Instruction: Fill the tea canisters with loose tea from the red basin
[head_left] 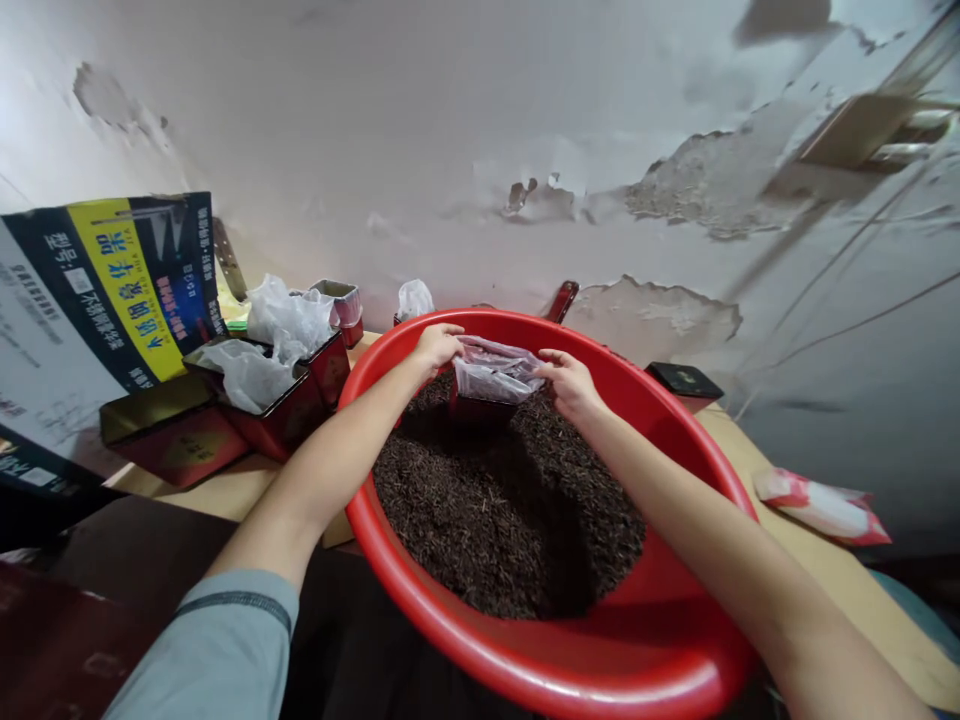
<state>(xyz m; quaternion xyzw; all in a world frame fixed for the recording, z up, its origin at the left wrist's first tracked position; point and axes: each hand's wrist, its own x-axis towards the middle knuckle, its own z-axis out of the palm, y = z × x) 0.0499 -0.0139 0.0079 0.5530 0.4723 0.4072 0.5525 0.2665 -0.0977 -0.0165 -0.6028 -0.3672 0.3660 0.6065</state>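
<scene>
A big red plastic basin sits in front of me, filled with dark loose tea leaves. At its far side a red tin lined with a clear plastic bag stands in the leaves. My left hand pinches the bag's left edge. My right hand grips the bag's right edge. Both hands hold the bag's mouth over the tin.
On the wooden table to the left stand several red tins with white plastic liners and a flat gold-red box. A printed carton leans at far left. A black scale and a red-white packet lie right. A peeling wall is behind.
</scene>
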